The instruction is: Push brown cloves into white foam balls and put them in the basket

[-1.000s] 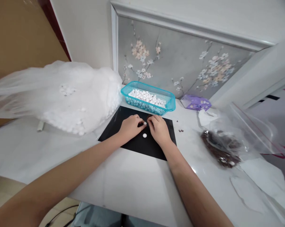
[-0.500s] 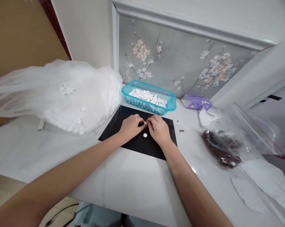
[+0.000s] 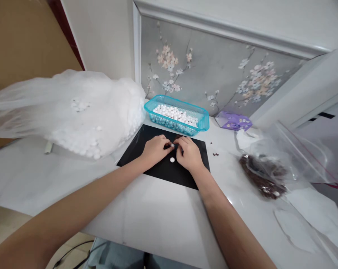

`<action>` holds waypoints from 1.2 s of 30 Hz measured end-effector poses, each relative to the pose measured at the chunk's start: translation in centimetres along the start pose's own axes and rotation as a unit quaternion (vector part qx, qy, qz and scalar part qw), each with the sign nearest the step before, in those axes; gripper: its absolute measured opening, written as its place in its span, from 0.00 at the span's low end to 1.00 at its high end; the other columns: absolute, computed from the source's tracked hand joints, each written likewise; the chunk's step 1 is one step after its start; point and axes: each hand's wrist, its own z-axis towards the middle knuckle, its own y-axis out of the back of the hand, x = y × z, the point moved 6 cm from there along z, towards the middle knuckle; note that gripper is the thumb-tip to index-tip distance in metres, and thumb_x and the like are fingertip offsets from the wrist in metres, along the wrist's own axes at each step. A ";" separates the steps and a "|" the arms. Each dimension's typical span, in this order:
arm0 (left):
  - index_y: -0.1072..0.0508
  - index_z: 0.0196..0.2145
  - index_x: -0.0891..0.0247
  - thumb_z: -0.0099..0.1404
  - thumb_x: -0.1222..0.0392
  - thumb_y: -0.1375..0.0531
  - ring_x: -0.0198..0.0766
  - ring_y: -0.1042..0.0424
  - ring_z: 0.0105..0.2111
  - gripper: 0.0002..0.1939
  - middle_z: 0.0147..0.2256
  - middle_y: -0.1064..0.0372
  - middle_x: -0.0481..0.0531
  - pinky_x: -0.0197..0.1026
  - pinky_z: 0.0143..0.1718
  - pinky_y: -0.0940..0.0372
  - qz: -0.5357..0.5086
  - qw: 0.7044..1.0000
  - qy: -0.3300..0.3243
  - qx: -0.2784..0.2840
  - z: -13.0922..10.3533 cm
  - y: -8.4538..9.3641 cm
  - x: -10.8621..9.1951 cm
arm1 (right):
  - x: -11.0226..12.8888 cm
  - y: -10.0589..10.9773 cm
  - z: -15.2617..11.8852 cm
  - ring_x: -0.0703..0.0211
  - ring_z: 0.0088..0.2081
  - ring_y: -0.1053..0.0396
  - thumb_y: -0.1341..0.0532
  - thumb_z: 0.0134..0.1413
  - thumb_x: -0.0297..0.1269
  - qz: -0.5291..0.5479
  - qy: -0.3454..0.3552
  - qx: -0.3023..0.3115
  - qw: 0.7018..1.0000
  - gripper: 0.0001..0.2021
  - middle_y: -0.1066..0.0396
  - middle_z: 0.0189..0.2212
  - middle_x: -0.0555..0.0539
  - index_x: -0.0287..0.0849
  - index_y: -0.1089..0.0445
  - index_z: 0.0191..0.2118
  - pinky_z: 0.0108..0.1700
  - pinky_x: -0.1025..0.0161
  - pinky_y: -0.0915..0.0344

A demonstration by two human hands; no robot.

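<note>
My left hand [image 3: 157, 149] is closed in a pinch on a small white ball [image 3: 172, 145], just above the black sheet [image 3: 166, 176]. From the other side, my right hand [image 3: 190, 154] meets the same ball with its index fingertip. Its fingers are bent, and whatever they may hold is too small to make out. A second white ball [image 3: 172, 160] lies on the sheet between my wrists. Something dark brown [image 3: 180, 136] shows partly behind my right fingers.
Behind the sheet stands a blue plastic basket [image 3: 204, 118] of white balls. A big translucent bag [image 3: 101, 101] of white balls fills the left. Small brown pieces [image 3: 215, 154], a purple packet [image 3: 233, 121] and a clear bag of brown pieces [image 3: 261, 175] lie to the right.
My right thumb has drawn back from the ball toward the palm, while the index finger stays at it. My left hand is nearly still.
</note>
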 end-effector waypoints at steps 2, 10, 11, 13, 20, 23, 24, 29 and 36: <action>0.26 0.29 0.60 0.60 0.51 0.45 0.36 0.32 0.34 0.12 0.33 0.31 0.48 0.37 0.27 0.45 -0.002 1.000 0.001 0.000 0.0 0.0 0.0 | 0.1 0.0 0.0 0.53 0.38 0.37 0.50 0.45 0.21 -0.002 0.003 0.005 1.000 0.13 0.31 0.34 0.43 0.39 0.32 0.34 0.41 0.58 0.37; 0.25 0.31 0.59 0.60 0.50 0.45 0.36 0.32 0.35 0.13 0.35 0.30 0.48 0.37 0.27 0.45 -0.009 1.000 0.020 0.011 0.0 0.0 0.2 | 0.4 -0.2 0.1 0.53 0.37 0.38 0.50 0.43 0.20 -0.013 0.011 0.012 1.000 0.13 0.31 0.32 0.42 0.37 0.31 0.33 0.40 0.58 0.37; 0.25 0.31 0.59 0.60 0.50 0.45 0.36 0.32 0.34 0.13 0.35 0.30 0.48 0.37 0.27 0.45 -0.011 1.000 0.023 0.011 0.0 -0.1 0.2 | 0.4 -0.2 0.1 0.53 0.37 0.38 0.50 0.43 0.20 -0.012 0.009 0.014 1.000 0.13 0.31 0.32 0.42 0.37 0.31 0.33 0.40 0.58 0.37; 0.25 0.31 0.58 0.60 0.49 0.45 0.36 0.32 0.34 0.13 0.35 0.30 0.47 0.37 0.27 0.44 -0.015 1.000 0.023 0.010 0.0 0.0 0.2 | 0.6 -0.3 0.1 0.53 0.37 0.38 0.50 0.44 0.20 -0.011 0.009 0.016 1.000 0.13 0.31 0.32 0.42 0.38 0.31 0.32 0.40 0.58 0.37; 0.24 0.33 0.57 0.59 0.51 0.44 0.37 0.32 0.34 0.11 0.35 0.30 0.47 0.37 0.28 0.43 -0.028 0.999 0.031 0.009 0.0 0.0 0.4 | -3.5 0.4 -0.3 0.56 0.35 0.34 0.51 0.48 0.26 0.132 -0.142 -0.114 0.974 0.12 0.31 0.32 0.45 0.41 0.31 0.29 0.41 0.57 0.37; 0.24 0.34 0.58 0.59 0.54 0.44 0.40 0.33 0.37 0.11 0.35 0.29 0.49 0.38 0.33 0.41 -0.018 0.999 0.047 -0.018 0.1 0.3 0.7 | -7.1 -0.1 -1.3 0.59 0.29 0.37 0.47 0.45 0.32 0.171 -0.306 -0.168 0.921 0.10 0.31 0.29 0.46 0.40 0.29 0.31 0.36 0.59 0.37; 0.24 0.35 0.59 0.59 0.55 0.44 0.41 0.33 0.37 0.11 0.35 0.29 0.50 0.39 0.35 0.41 -0.014 0.998 0.057 -0.027 0.1 0.4 0.9 | -7.6 -0.6 -1.4 0.60 0.27 0.38 0.46 0.44 0.34 0.180 -0.328 -0.148 0.916 0.10 0.32 0.28 0.47 0.40 0.29 0.32 0.34 0.60 0.37; 0.25 0.40 0.60 0.60 0.57 0.44 0.43 0.34 0.39 0.13 0.36 0.29 0.52 0.43 0.39 0.41 -0.017 0.996 0.088 -0.028 0.3 0.6 1.6 | -6.3 -1.7 -0.4 0.65 0.23 0.42 0.43 0.45 0.39 0.152 -0.267 -0.037 0.951 0.14 0.33 0.32 0.48 0.42 0.27 0.38 0.30 0.62 0.39; 0.26 0.42 0.60 0.55 0.59 0.41 0.41 0.33 0.37 0.15 0.35 0.29 0.50 0.42 0.39 0.40 -0.063 0.993 0.091 -0.038 0.5 0.4 2.1 | -6.0 -1.3 -0.5 0.66 0.22 0.43 0.42 0.43 0.38 0.160 -0.271 -0.049 0.948 0.10 0.31 0.29 0.48 0.41 0.27 0.31 0.29 0.64 0.41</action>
